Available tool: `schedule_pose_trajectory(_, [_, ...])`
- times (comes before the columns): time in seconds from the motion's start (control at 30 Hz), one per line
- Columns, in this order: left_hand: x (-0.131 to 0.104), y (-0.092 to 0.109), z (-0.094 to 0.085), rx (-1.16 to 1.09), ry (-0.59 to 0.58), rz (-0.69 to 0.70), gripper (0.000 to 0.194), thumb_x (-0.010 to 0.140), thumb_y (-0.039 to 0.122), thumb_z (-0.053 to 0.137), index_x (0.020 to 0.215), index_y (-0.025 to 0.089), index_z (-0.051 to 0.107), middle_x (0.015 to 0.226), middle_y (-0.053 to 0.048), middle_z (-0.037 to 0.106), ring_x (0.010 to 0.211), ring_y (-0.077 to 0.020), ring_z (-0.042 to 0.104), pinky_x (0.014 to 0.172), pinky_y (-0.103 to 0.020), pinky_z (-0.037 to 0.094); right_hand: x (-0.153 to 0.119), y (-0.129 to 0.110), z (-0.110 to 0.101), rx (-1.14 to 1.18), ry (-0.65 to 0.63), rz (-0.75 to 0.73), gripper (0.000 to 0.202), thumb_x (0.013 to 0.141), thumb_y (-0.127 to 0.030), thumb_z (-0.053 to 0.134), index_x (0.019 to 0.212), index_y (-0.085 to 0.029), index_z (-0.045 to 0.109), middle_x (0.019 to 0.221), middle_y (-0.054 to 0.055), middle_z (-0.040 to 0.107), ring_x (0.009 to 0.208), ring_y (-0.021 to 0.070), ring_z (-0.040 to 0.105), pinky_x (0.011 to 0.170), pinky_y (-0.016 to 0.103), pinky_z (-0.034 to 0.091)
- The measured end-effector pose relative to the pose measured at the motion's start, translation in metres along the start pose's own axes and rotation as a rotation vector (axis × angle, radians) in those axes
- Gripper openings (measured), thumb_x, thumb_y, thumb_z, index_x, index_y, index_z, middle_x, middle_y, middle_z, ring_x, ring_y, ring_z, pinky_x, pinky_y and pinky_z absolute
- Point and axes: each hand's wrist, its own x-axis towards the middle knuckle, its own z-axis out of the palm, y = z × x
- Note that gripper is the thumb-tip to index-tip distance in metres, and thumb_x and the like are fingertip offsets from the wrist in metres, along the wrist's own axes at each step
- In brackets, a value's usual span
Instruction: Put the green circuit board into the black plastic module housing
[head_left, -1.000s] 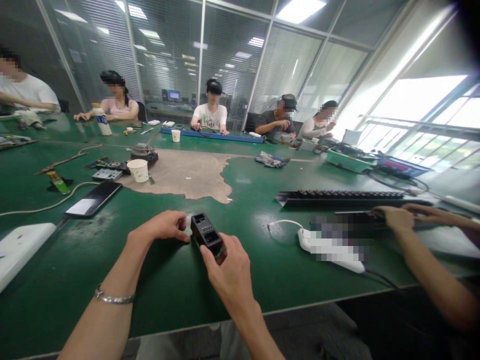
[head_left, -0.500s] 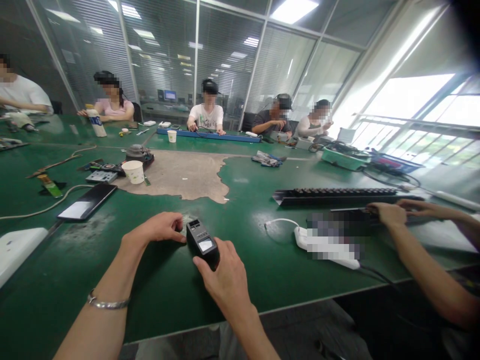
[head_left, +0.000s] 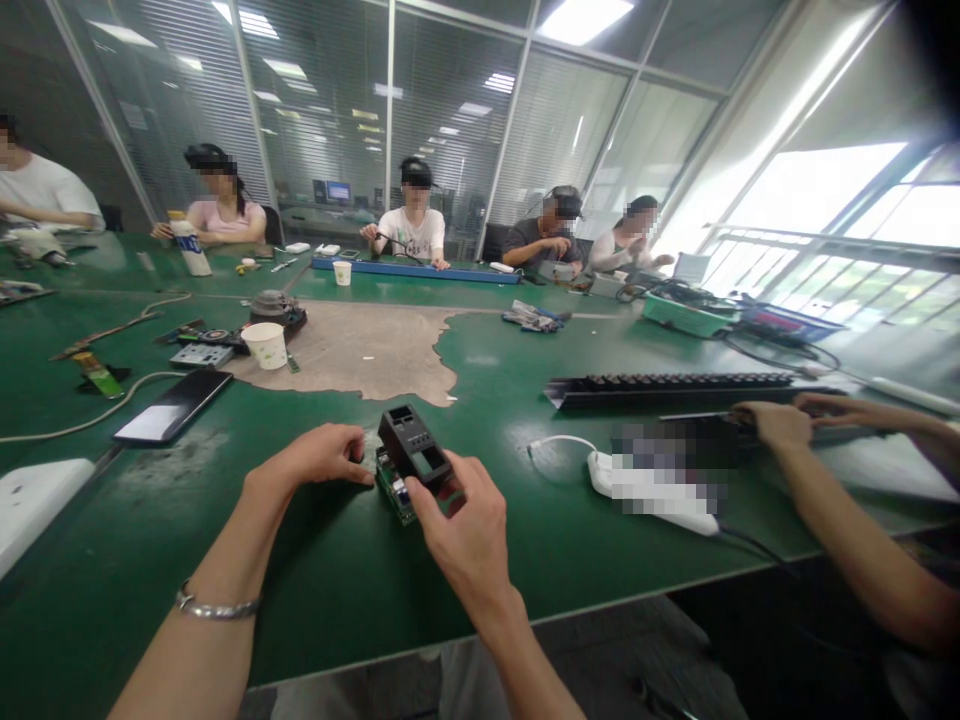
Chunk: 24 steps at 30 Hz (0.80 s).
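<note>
Casing (head_left: 409, 436) — boxy, black | right hand (head_left: 469, 515) grips it | left hand (head_left: 322, 456) curled near circuit board (head_left: 389, 486) — hold unclear

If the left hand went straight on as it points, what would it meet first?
Most likely the circuit board below the black housing; whether the left thumb already touches it is unclear.

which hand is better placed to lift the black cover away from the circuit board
Probably the right hand: it grips the near end of the black cover. The left hand is beside the circuit board, with no grip on the cover visible.
</note>
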Motion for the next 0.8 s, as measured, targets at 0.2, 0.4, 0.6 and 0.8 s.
schedule_pose_trajectory(0.2, [-0.002, 0.004, -0.002, -0.003, -0.018, -0.038, 0.042, 0.067, 0.059, 0.071, 0.083, 0.021, 0.061, 0.077, 0.000, 0.065, 0.069, -0.0172, 0.058, 0.056, -0.025, 0.032, 0.011, 0.031, -0.012, -0.097, 0.028, 0.025, 0.026, 0.082, -0.029, 0.067, 0.106, -0.019, 0.066, 0.090, 0.004, 0.063, 0.074, 0.0165, 0.058, 0.072, 0.029, 0.047])
schedule_pose_trajectory(0.4, [-0.001, 0.008, -0.004, 0.005, -0.034, -0.051, 0.041, 0.067, 0.059, 0.070, 0.082, 0.021, 0.061, 0.079, 0.000, 0.065, 0.070, -0.0175, 0.058, 0.057, -0.026, 0.032, 0.008, 0.053, -0.006, -0.149, -0.023, 0.073, 0.025, 0.083, -0.030, 0.065, 0.105, -0.018, 0.067, 0.091, 0.005, 0.064, 0.075, 0.0175, 0.059, 0.073, 0.030, 0.047])
schedule_pose_trajectory(0.6, [-0.002, 0.010, -0.006, 0.013, -0.047, -0.049, 0.041, 0.068, 0.059, 0.069, 0.082, 0.022, 0.060, 0.079, 0.000, 0.065, 0.070, -0.0180, 0.057, 0.058, -0.026, 0.032, 0.007, 0.059, -0.003, -0.192, -0.063, 0.127, 0.027, 0.083, -0.031, 0.065, 0.107, -0.018, 0.066, 0.094, 0.006, 0.065, 0.084, 0.0208, 0.060, 0.077, 0.031, 0.047])
schedule_pose_trajectory(0.8, [0.000, 0.008, -0.003, 0.026, -0.038, -0.055, 0.041, 0.067, 0.058, 0.069, 0.082, 0.021, 0.059, 0.079, 0.000, 0.065, 0.070, -0.0178, 0.057, 0.057, -0.026, 0.032, 0.005, 0.061, -0.003, -0.229, -0.086, 0.162, 0.042, 0.082, -0.035, 0.066, 0.119, -0.015, 0.061, 0.106, 0.010, 0.062, 0.097, 0.0246, 0.060, 0.085, 0.035, 0.048])
